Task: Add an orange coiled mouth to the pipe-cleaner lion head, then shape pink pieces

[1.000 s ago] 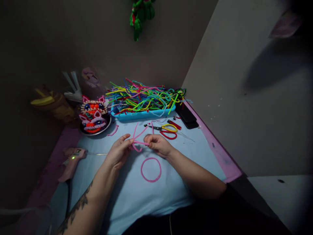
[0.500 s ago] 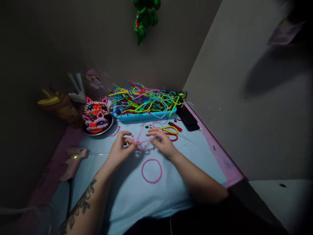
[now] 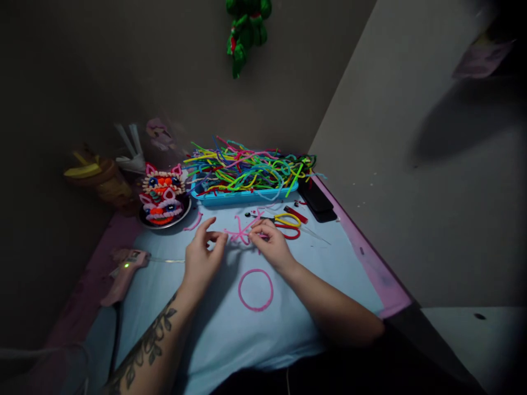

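Observation:
Between my hands is a star-like bundle of pink pipe cleaners, its arms spreading from one middle point. My right hand pinches it near that middle with thumb and fingers. My left hand is at its left side, thumb and forefinger apart, with one pink arm's end close to the thumb tip; whether they touch is unclear. Nearer to me, a pink pipe cleaner ring lies flat on the light blue cloth. Scissors with yellow and red handles lie just beyond my right hand.
A blue tray heaped with colourful pipe cleaners stands at the back. To its left, a dish holds fuzzy animal-face pieces. A pink glue gun with a lit green light lies left. A black phone-like object and red lighter-like item lie right.
My left fingers have come off the bundle's middle and opened. The right hand has taken hold of the bundle, which has turned and shifted slightly right.

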`<state>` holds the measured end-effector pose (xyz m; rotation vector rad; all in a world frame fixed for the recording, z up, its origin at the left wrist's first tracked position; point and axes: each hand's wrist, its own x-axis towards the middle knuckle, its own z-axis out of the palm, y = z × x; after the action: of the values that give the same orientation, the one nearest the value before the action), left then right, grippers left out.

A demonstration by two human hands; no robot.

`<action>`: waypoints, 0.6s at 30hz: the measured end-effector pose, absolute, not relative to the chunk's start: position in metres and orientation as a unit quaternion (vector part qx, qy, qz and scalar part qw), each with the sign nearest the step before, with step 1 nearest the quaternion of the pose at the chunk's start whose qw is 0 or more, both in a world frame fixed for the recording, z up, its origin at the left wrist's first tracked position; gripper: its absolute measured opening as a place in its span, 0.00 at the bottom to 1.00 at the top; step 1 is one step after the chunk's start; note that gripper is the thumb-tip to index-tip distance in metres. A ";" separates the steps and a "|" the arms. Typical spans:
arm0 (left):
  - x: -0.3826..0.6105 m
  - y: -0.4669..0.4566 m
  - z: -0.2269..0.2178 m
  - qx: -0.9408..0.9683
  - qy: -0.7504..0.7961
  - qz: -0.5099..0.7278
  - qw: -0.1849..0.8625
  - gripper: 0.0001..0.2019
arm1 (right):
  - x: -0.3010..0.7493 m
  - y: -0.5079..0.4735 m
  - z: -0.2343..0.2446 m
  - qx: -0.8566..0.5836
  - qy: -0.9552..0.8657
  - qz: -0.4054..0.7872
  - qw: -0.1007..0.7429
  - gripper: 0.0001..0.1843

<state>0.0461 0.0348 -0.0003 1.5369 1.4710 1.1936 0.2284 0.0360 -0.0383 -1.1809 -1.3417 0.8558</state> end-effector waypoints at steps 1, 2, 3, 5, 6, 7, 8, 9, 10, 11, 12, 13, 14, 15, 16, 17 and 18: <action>0.049 0.033 -0.001 0.587 0.560 0.458 0.364 0.28 | 0.227 0.035 -0.039 -0.502 -0.567 0.360 0.545 0.05; 0.052 0.032 -0.002 0.578 0.552 0.463 0.382 0.31 | 0.226 0.034 -0.039 -0.505 -0.570 0.361 0.539 0.05; 0.054 0.031 -0.004 0.567 0.545 0.470 0.400 0.33 | 0.224 0.033 -0.040 -0.506 -0.575 0.363 0.531 0.05; 0.057 0.031 -0.007 0.539 0.538 0.487 0.428 0.35 | 0.221 0.031 -0.043 -0.500 -0.587 0.372 0.517 0.04; 0.058 0.031 -0.009 0.526 0.536 0.493 0.439 0.35 | 0.220 0.031 -0.044 -0.494 -0.593 0.378 0.512 0.04; 0.058 0.032 -0.010 0.516 0.536 0.496 0.448 0.36 | 0.219 0.031 -0.045 -0.489 -0.597 0.384 0.507 0.03; 0.058 0.032 -0.012 0.511 0.535 0.496 0.454 0.36 | 0.218 0.031 -0.046 -0.486 -0.599 0.389 0.504 0.03; 0.058 0.033 -0.013 0.510 0.534 0.494 0.459 0.35 | 0.217 0.031 -0.047 -0.485 -0.600 0.393 0.500 0.03; 0.058 0.033 -0.013 0.511 0.533 0.491 0.463 0.35 | 0.217 0.031 -0.048 -0.486 -0.599 0.398 0.497 0.04; 0.058 0.033 -0.013 0.514 0.530 0.487 0.466 0.35 | 0.217 0.031 -0.049 -0.489 -0.598 0.401 0.493 0.04; 0.059 0.033 -0.013 0.517 0.528 0.485 0.468 0.35 | 0.217 0.032 -0.049 -0.491 -0.595 0.406 0.490 0.04; 0.059 0.033 -0.013 0.517 0.525 0.483 0.473 0.34 | 0.217 0.032 -0.050 -0.491 -0.592 0.412 0.489 0.05; 0.059 0.033 -0.012 0.511 0.521 0.483 0.484 0.34 | 0.217 0.032 -0.050 -0.487 -0.588 0.421 0.490 0.06; 0.059 0.033 -0.011 0.497 0.517 0.482 0.504 0.34 | 0.217 0.033 -0.050 -0.478 -0.583 0.434 0.493 0.07; 0.059 0.034 -0.010 0.475 0.512 0.480 0.531 0.35 | 0.218 0.033 -0.049 -0.464 -0.578 0.452 0.497 0.09; 0.059 0.034 -0.009 0.447 0.506 0.475 0.564 0.35 | 0.218 0.034 -0.049 -0.447 -0.572 0.472 0.501 0.11; 0.059 0.035 -0.008 0.416 0.499 0.468 0.599 0.36 | 0.219 0.034 -0.048 -0.429 -0.566 0.493 0.503 0.13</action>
<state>0.0591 0.0353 -0.0081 0.9641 1.1583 1.0857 0.2189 0.0337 -0.0478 -1.0357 -1.3659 1.1904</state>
